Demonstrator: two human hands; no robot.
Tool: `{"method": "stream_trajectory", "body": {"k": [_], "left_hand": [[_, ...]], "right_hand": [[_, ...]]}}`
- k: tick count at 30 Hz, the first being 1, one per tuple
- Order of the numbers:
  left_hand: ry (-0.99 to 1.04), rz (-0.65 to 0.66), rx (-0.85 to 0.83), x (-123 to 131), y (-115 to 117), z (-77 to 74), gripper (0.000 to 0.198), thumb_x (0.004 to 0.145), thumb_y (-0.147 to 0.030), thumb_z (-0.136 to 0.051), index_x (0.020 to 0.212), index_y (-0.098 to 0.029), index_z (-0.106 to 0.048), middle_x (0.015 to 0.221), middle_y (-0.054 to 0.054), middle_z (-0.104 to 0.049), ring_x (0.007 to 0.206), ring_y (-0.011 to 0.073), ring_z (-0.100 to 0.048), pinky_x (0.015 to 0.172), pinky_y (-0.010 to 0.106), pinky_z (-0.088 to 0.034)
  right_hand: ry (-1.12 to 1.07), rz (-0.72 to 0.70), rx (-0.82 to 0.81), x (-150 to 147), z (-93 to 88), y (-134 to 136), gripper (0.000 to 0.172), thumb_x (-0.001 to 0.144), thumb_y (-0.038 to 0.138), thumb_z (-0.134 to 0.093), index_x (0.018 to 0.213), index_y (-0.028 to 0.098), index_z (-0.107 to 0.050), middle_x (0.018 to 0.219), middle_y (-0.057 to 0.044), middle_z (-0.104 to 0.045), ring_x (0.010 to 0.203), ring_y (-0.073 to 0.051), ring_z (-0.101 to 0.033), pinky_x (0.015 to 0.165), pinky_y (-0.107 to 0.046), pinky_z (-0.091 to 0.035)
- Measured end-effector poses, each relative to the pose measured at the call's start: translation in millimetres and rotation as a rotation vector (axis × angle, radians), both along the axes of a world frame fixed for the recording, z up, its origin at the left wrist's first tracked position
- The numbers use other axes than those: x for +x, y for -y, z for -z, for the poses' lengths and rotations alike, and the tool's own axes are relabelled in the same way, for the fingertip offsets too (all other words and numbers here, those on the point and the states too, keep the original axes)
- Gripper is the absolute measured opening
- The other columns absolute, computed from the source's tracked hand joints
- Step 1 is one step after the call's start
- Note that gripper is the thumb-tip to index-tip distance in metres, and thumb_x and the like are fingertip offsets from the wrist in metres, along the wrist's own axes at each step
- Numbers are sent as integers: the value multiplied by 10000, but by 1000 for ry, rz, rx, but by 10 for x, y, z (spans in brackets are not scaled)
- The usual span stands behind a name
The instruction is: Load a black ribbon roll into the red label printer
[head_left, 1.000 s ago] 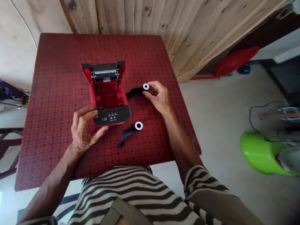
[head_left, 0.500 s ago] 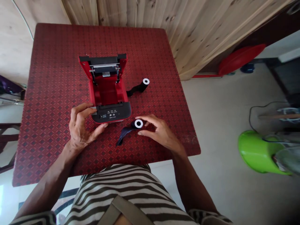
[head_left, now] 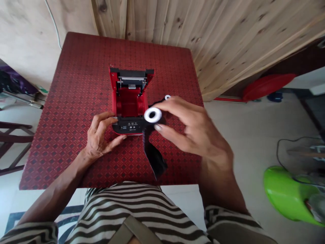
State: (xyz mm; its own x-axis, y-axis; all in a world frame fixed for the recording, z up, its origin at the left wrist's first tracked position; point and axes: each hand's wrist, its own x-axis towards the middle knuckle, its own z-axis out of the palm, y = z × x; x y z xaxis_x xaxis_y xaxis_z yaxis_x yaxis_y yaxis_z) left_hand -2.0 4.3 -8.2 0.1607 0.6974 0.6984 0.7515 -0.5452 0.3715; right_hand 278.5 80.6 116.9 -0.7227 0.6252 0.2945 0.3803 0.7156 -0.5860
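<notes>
A red and black label printer [head_left: 129,126] stands on the table with its lid tilted up and its red bay bare. My left hand [head_left: 101,135] grips its front left corner, fingers on the black panel and thumb along the front edge. Pinched between the thumb and fingers of my right hand [head_left: 190,125] is a roll of black ribbon [head_left: 153,115] with a white core, raised above the table just right of the panel. Its loose black tail [head_left: 155,159] hangs down toward me. Partly behind my right hand lies a second black roll [head_left: 167,97], its white core end showing.
The table [head_left: 83,67] has a red patterned cover and meets a wooden plank wall [head_left: 157,20] at the back. A dark wooden chair [head_left: 15,142] is at the left. On the floor to the right stands a green tub [head_left: 284,196].
My right hand has closed on the nearer roll and lifted it off the table, its tail now hanging. My left hand stays on the printer. The whole view has shifted slightly.
</notes>
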Motion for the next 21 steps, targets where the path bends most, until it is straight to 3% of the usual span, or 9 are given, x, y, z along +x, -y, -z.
{"method": "stream_trajectory", "body": {"k": [3, 7, 16, 21], "left_hand": [[23, 22, -23, 3, 19, -2, 523, 958, -478, -751, 1364, -197, -579, 1278, 136, -667, 1189, 259, -687, 1007, 411, -619], [18, 1, -49, 17, 42, 8, 560, 929, -485, -789, 1365, -206, -578, 1268, 127, -672, 1166, 252, -690, 993, 390, -620], [26, 8, -63, 31, 51, -2, 586, 908, -449, -823, 1375, -200, -571, 1291, 137, -672, 1176, 249, -691, 1003, 383, -621], [21, -2, -70, 29, 55, -2, 590, 901, -463, -828, 1371, -213, -575, 1284, 131, -676, 1173, 250, -693, 1003, 388, -621]], "right_hand": [[251, -6, 192, -497, 98, -199, 181, 1014, 143, -610, 1175, 148, -692, 1146, -121, -727, 1129, -278, -651, 1036, -459, -537], [551, 56, 245, -865, 283, -301, 233, 1000, 16, -525, 1087, 100, -724, 1103, -157, -747, 1119, -286, -660, 1004, -412, -527], [739, 56, 142, -1055, 408, -504, 234, 1009, 67, -560, 1008, 108, -790, 1030, -175, -791, 1044, -288, -718, 870, -375, -521], [663, 77, 80, -1043, 533, -601, 146, 971, 82, -655, 951, 122, -793, 973, -164, -784, 990, -283, -732, 867, -386, -548]]}}
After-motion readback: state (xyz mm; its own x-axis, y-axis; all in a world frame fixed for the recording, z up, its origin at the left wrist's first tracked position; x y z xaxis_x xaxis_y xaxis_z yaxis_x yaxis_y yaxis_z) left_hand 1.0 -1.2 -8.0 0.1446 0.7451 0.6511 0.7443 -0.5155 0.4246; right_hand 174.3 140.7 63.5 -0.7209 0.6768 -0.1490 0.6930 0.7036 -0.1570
